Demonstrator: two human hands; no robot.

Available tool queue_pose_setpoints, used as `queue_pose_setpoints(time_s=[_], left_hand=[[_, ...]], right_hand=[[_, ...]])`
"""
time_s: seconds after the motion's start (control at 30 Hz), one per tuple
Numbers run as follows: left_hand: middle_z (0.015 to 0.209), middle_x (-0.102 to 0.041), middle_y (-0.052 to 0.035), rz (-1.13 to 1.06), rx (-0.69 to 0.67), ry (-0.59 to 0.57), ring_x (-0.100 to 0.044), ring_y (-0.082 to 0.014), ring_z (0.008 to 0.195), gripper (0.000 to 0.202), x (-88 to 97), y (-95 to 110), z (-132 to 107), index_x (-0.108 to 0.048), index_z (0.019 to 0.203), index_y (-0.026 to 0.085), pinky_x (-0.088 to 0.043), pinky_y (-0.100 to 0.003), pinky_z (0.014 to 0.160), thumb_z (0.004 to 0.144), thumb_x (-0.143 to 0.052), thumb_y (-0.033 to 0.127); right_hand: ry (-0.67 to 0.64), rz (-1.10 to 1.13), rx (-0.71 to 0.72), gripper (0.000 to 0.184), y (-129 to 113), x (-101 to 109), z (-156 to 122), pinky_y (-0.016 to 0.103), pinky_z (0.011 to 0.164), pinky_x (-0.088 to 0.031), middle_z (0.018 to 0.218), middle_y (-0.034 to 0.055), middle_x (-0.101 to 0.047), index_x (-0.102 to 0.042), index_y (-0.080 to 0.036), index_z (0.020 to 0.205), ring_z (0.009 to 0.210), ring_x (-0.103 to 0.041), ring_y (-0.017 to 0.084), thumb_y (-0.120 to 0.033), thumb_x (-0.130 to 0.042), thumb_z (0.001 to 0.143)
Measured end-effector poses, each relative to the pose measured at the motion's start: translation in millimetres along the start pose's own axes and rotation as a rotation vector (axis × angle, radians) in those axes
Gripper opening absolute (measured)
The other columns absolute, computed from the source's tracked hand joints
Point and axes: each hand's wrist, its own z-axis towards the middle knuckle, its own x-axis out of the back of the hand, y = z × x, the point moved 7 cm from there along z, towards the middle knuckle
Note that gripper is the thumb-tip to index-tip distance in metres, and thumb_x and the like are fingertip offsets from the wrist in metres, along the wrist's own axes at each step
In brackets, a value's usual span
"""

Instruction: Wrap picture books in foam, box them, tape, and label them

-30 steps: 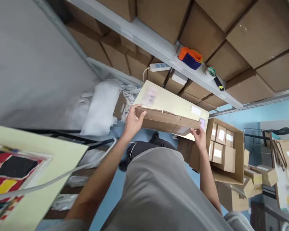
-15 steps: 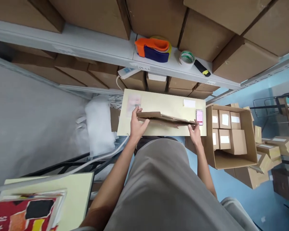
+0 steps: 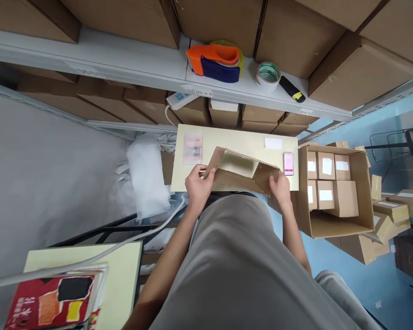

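Observation:
Between my two hands is a small brown cardboard box, opened out into a sleeve so that the pale table shows through it. My left hand pinches its left end, thumb on the near side. At the right end, my right hand grips the cardboard with the thumb pressed on it. The box is held tilted over the front edge of the cream table. Beyond my left hand lies a clear plastic packet. A phone with a lit screen and a white label lie beyond my right hand.
A large carton holding several labelled boxes stands right of the table. On the shelf ahead are an orange tape dispenser, a tape roll and a cutter. A white cable crosses at left.
The flat folded cardboard has been spread into an open box shape. Both hands still hold its ends, and it is now tilted with its opening showing.

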Motion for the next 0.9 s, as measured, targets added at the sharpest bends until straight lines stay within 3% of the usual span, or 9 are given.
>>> queue_pose_setpoints(time_s=[0.1,0.23,0.37,0.53,0.67,0.77,0.9], left_hand=[[0.104,-0.084,-0.0046,0.034,0.026,-0.046,-0.08,-0.0258,0.094,0.02,0.4,0.3,-7.2,-0.073,0.101,0.025,-0.06,-0.037,0.088,0.095,-0.073,0.045],[0.118,-0.083,-0.0089,0.049,-0.002,-0.088,-0.082,-0.0266,0.098,0.023,-2.1,-3.6,-11.0,-0.076,0.111,0.023,-0.065,-0.04,0.094,0.099,-0.069,0.042],[0.128,-0.079,-0.0125,-0.007,-0.103,-0.145,-0.081,-0.0273,0.108,0.033,-4.0,-6.9,-15.7,-0.078,0.127,0.022,-0.07,-0.04,0.092,0.101,-0.068,0.04],[0.132,-0.076,-0.0134,0.014,-0.226,-0.201,-0.078,-0.0286,0.118,0.039,-8.2,3.6,-26.4,-0.077,0.14,0.022,-0.068,-0.045,0.108,0.107,-0.062,0.037],[0.14,-0.077,-0.0142,0.069,-0.316,-0.297,-0.076,-0.0319,0.13,0.04,-21.1,16.6,-31.6,-0.076,0.142,0.023,-0.062,-0.048,0.118,0.11,-0.063,0.044],[0.147,-0.076,-0.0147,0.085,-0.371,-0.382,-0.069,-0.0357,0.144,0.044,-32.3,19.1,-32.8,-0.075,0.144,0.022,-0.055,-0.052,0.128,0.112,-0.062,0.05],[0.152,-0.074,-0.0167,0.121,-0.363,-0.372,-0.062,-0.0386,0.151,0.049,-40.0,14.6,-26.5,-0.073,0.147,0.021,-0.048,-0.056,0.134,0.114,-0.06,0.054]], right_hand=[[-0.024,-0.141,0.004,0.01,-11.7,3.4,0.7,0.042,0.081,-0.054,0.087,0.008,-0.068,-0.064,-0.023,0.102,0.08,-0.065,0.029,-0.028,-0.056,0.1],[-0.066,-0.224,0.044,0.028,-34.5,-3.7,6.0,0.042,0.086,-0.055,0.105,0.014,-0.074,-0.068,-0.015,0.128,0.09,-0.07,0.031,-0.025,-0.052,0.106],[-0.042,-0.164,0.105,0.042,-48.5,-9.8,4.4,0.043,0.09,-0.059,0.12,0.018,-0.075,-0.067,-0.015,0.145,0.092,-0.074,0.03,-0.039,-0.055,0.112],[-0.096,-0.084,0.212,0.064,-57.0,-21.4,-1.9,0.05,0.096,-0.063,0.122,0.0173,-0.075,-0.058,-0.018,0.165,0.094,-0.075,0.033,-0.057,-0.051,0.115],[-0.166,-0.069,0.247,0.065,-54.6,-31.4,-4.3,0.057,0.109,-0.062,0.13,0.0201,-0.073,-0.065,-0.018,0.161,0.117,-0.075,0.039,-0.06,-0.059,0.112],[-0.16,-0.057,0.273,0.063,-48.6,-28.2,-9.2,0.062,0.123,-0.056,0.144,0.022,-0.069,-0.072,-0.019,0.154,0.139,-0.066,0.044,-0.063,-0.066,0.108],[-0.281,0.044,0.284,0.065,-40.4,-26.6,-15.4,0.06,0.13,-0.053,0.158,0.019,-0.066,-0.074,-0.024,0.152,0.146,-0.067,0.041,-0.07,-0.065,0.108]])
